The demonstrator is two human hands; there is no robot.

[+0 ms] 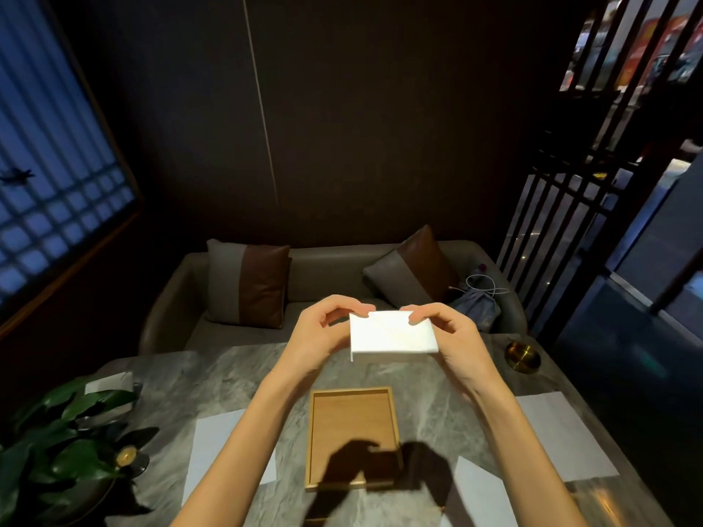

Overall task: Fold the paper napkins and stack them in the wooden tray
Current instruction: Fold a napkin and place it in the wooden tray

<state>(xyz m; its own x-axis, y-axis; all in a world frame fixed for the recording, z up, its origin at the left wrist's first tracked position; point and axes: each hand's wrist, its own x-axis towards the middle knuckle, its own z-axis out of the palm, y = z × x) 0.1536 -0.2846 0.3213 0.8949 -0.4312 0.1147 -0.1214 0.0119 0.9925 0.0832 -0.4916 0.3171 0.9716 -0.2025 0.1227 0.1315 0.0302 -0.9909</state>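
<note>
Two bare hands raised above a grey marble-patterned table (236, 374), with a folded white paper napkin (392, 332) pinched between them. At far left, a dark green leafy potted plant (64, 443) on the table's corner, with a small brass-coloured round dish (127, 456) just beside it. Next along, a flat white paper sheet (213, 450) lying on the marble, partly covered by the left forearm. Left hand (323, 329) clamped on the napkin's upper left corner, thumb and fingertips closed over the edge. Napkin held in the air, well above the table, roughly level and tilted slightly toward the camera. Below it, a rectangular light wooden tray (315, 443) resting on the table between the two forearms, holding nothing but the hands' shadow. Right hand (449, 332) clamped on the napkin's upper right corner in the same pinch. Further right, two more flat white paper sheets (563, 439) on the marble, one near the front edge, one beside the right forearm. At the far right corner, a round brass-coloured bowl (523, 355). Behind the table, a grey sofa (327, 275) with two grey-and-brown cushions (247, 283).
</note>
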